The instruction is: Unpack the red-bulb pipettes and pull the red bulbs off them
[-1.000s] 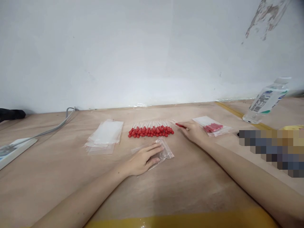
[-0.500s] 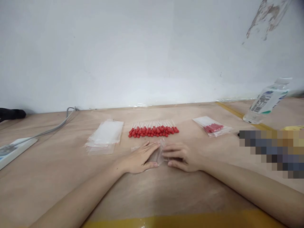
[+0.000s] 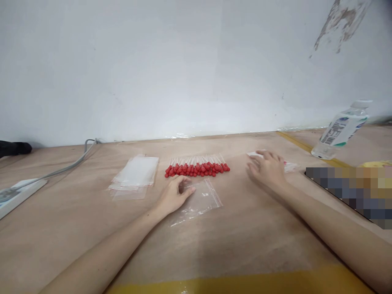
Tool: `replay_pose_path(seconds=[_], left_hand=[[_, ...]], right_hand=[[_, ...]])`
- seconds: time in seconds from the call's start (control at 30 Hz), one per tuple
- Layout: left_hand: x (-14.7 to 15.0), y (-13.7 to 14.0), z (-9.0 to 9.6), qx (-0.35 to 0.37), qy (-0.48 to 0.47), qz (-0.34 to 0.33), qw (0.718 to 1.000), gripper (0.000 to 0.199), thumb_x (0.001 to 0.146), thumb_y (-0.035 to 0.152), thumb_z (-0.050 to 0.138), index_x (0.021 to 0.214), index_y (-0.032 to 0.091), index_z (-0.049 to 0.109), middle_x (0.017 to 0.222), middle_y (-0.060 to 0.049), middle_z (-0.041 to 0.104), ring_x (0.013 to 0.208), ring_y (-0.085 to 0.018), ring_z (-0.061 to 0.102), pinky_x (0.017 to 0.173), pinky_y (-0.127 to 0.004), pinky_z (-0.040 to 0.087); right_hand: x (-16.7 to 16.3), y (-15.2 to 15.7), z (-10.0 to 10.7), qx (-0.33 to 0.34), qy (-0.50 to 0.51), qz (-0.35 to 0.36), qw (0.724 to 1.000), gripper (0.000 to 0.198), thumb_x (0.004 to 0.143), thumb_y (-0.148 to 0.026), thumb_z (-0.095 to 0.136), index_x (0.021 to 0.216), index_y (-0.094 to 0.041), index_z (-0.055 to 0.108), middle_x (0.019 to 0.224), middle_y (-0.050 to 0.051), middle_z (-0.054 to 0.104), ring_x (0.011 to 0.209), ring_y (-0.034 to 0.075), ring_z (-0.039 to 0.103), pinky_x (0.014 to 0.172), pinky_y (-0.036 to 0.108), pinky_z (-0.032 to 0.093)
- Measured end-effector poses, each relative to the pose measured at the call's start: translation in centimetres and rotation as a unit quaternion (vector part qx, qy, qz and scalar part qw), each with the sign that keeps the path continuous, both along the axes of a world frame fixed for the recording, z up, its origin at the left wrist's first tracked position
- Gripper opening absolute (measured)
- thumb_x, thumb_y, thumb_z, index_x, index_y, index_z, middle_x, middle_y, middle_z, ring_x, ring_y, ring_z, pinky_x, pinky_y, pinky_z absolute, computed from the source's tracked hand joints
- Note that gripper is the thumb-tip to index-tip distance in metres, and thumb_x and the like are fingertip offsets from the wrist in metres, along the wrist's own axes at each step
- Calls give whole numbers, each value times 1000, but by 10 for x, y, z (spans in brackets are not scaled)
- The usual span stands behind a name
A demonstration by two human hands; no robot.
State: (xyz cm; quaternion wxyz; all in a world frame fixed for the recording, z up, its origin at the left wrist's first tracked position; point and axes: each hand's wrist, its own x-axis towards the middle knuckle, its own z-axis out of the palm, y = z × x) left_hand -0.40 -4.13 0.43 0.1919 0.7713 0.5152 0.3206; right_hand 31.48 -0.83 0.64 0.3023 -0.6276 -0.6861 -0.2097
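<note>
A row of red-tipped clear droppers [image 3: 197, 167] lies on the wooden table. In front of it lies an empty clear zip bag [image 3: 202, 199]. My left hand [image 3: 174, 196] rests on that bag's left part, fingers curled, near the droppers' front edge. My right hand [image 3: 268, 168] hovers flat, fingers apart, over a filled zip bag of red droppers [image 3: 288, 165] at the right, hiding most of it. Whether the right hand touches that bag I cannot tell.
A stack of empty zip bags [image 3: 136, 173] lies left of the droppers. A grey cable [image 3: 67, 165] and a white device [image 3: 18, 194] are at far left. A plastic water bottle [image 3: 341, 130] stands at the right, by a blurred patch.
My right hand left the empty bag and moved right, over the filled bag. My left hand slid back to the bag's left part and curled.
</note>
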Motion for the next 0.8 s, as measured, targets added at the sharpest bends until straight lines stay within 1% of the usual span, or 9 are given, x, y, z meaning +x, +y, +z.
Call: replay_pose_path(seconds=[0.1, 0.2, 0.3, 0.4, 0.53, 0.6, 0.67, 0.73, 0.8], left_hand=[[-2, 4, -1, -29, 50, 41, 997, 34, 68, 46, 60, 86, 17, 57, 81, -4, 58, 73, -18, 55, 65, -33, 46], [-1, 0, 6, -44, 95, 22, 994, 27, 69, 44, 58, 72, 17, 56, 74, -3, 56, 69, -17, 54, 62, -30, 43], [-1, -5, 18, -46, 111, -12, 993, 23, 74, 40, 53, 69, 18, 51, 70, -1, 56, 65, -15, 53, 57, -27, 41], [-16, 3, 36, -35, 64, -6, 997, 19, 77, 37, 48, 77, 19, 48, 68, 1, 56, 59, -13, 53, 53, -24, 39], [-65, 32, 61, 35, -28, 162, 986, 34, 76, 31, 47, 106, 19, 36, 74, 1, 56, 51, -12, 54, 52, -25, 41], [-92, 46, 67, 56, 24, 277, 959, 42, 73, 27, 50, 112, 20, 33, 78, -1, 57, 54, -14, 56, 57, -29, 43], [-112, 53, 65, 44, 91, 352, 931, 43, 72, 25, 51, 112, 20, 34, 80, -3, 59, 69, -21, 59, 66, -34, 43], [-124, 56, 56, 32, 145, 385, 911, 43, 73, 25, 51, 112, 19, 35, 85, -7, 59, 83, -27, 57, 72, -38, 42], [-128, 54, 47, 29, 195, 399, 896, 45, 73, 26, 51, 114, 16, 35, 96, -12, 56, 93, -30, 54, 75, -40, 41]], right_hand=[[29, 15, -4, -102, -43, -159, 981, 37, 75, -36, 47, 100, -11, 59, 110, 19, 55, 101, 35, 47, 83, 54, 30], [42, 19, -8, -174, -39, -187, 966, 33, 77, -33, 41, 85, -10, 62, 90, 18, 61, 86, 33, 54, 76, 52, 34], [43, 18, -8, -171, -37, -170, 970, 29, 76, -28, 40, 75, -12, 64, 81, 17, 62, 85, 33, 54, 72, 48, 35], [41, 18, -8, -150, -24, -156, 976, 27, 75, -26, 40, 74, -14, 65, 80, 15, 63, 86, 31, 54, 73, 47, 33], [41, 20, -7, -93, 3, -160, 983, 30, 80, -24, 35, 82, -11, 63, 81, 16, 64, 83, 29, 56, 76, 44, 33], [37, 17, -4, -34, 16, -128, 991, 32, 83, -26, 34, 89, -11, 61, 84, 16, 64, 85, 28, 55, 80, 44, 33], [26, 9, 1, 30, 29, -50, 998, 31, 85, -28, 34, 95, -13, 59, 89, 14, 64, 88, 25, 55, 86, 42, 32], [7, -5, 8, 76, 27, 67, 995, 27, 85, -29, 38, 98, -18, 58, 96, 10, 64, 89, 22, 55, 88, 39, 33], [-16, -23, 13, 120, 17, 195, 973, 23, 85, -25, 42, 101, -22, 57, 97, 7, 65, 88, 20, 56, 91, 40, 33]])
